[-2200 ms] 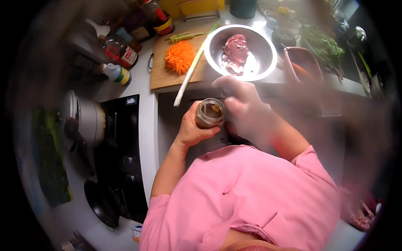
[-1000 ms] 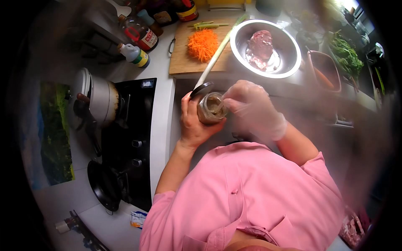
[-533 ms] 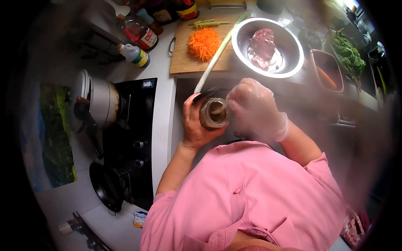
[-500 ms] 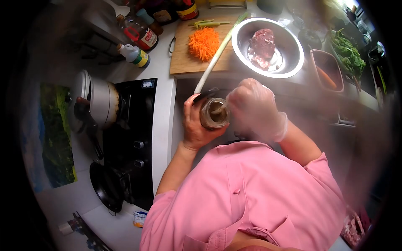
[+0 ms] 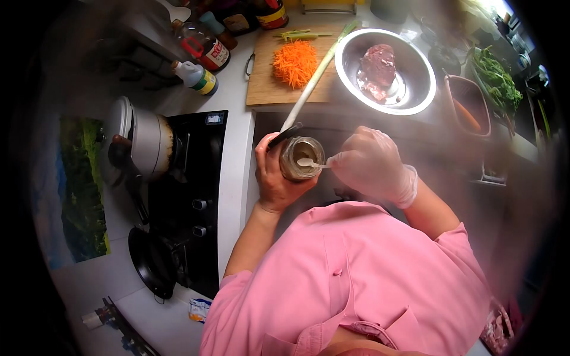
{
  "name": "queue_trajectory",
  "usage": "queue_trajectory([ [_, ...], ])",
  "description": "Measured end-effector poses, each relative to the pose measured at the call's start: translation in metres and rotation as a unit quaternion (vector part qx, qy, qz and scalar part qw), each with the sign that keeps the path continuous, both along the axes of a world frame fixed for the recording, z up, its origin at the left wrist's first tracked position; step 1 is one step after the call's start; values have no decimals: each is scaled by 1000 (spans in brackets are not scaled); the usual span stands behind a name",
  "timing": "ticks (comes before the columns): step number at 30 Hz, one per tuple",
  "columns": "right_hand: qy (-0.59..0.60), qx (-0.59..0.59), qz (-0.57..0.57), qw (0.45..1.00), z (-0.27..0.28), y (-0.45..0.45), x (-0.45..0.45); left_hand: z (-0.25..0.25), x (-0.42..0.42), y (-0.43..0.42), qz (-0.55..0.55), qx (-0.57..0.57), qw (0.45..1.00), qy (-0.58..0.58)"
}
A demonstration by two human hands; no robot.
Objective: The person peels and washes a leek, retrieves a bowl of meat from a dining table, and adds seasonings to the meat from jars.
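Note:
My bare left hand [image 5: 275,178] is wrapped round a glass jar [image 5: 292,172] with its mouth facing up. A dark lid [image 5: 285,135] stands tipped back at the jar's far rim. In a clear plastic glove, my right hand [image 5: 369,163] pinches a small white spoon [image 5: 308,162], whose bowl is over the jar's mouth. What lies inside the jar is too dim to name. Beyond the hands, a long leek [image 5: 312,85] slants over the edge of a wooden cutting board [image 5: 261,86], beside a heap of shredded carrot [image 5: 295,63].
A steel bowl [image 5: 428,95] with a piece of raw meat [image 5: 380,65] sits right of the board. Left are a black stove [image 5: 196,178], a lidded pot [image 5: 148,139] and sauce bottles [image 5: 205,50]. Farther right, a container [image 5: 484,101] holds a carrot, near leafy greens [image 5: 496,77].
The spoon has come up to the jar's mouth, and its bowl now shows plainly. My right hand has moved slightly lower and to the right. My left hand still holds the jar.

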State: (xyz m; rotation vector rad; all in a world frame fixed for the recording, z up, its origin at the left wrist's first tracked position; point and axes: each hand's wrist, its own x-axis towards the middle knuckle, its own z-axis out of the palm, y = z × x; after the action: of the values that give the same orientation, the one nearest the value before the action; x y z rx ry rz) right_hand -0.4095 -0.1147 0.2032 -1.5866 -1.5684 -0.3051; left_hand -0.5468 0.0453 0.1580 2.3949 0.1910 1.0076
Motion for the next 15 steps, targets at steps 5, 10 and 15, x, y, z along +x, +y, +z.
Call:
queue_trajectory([
  [5, -59, -11, -4, 998, 3, -3, -1, -2, -1, -2, 5, 32, 999, -10],
  [10, -96, -24, -15, 995, -1, -11, 0, 0, 2, -7, 6, 26, 999, -17],
  [15, -161, -42, -14, 986, -9, -19, 1, 3, 9, -12, 0, 11, 1000, -15],
])
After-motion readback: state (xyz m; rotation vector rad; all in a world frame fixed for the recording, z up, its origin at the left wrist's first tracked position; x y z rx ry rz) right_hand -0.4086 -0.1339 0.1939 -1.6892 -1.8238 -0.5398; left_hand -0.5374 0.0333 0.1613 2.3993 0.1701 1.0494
